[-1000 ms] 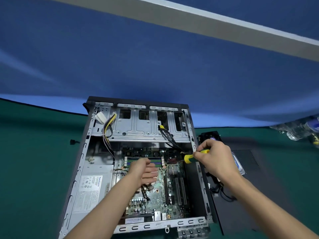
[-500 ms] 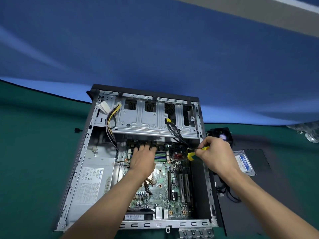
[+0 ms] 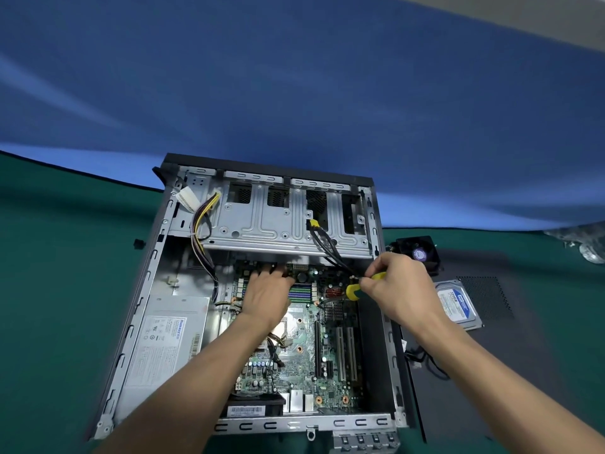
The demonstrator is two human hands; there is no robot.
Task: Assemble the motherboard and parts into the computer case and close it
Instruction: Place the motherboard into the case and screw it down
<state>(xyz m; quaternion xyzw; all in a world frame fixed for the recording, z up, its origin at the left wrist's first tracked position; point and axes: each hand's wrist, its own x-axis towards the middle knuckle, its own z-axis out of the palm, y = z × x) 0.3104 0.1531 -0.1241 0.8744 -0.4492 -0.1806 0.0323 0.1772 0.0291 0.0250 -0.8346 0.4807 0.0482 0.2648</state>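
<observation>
Head view: the open computer case (image 3: 157, 290) lies flat near the desk (image 3: 59, 306) centre, motherboard (image 3: 311, 365) seated inside. The left hand (image 3: 266, 294) presses flat on the board's far edge, fingers extended. The right hand (image 3: 397, 286) grips a yellow-green screwdriver (image 3: 355, 290), its tip apparently at the board's right edge.

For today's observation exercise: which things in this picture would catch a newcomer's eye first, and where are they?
The open computer case lies mid-table, its green motherboard exposed. The left hand rests on the board's far end, while the right hand holds a yellow-green screwdriver at its right edge. A hard drive lies outside, right.
</observation>
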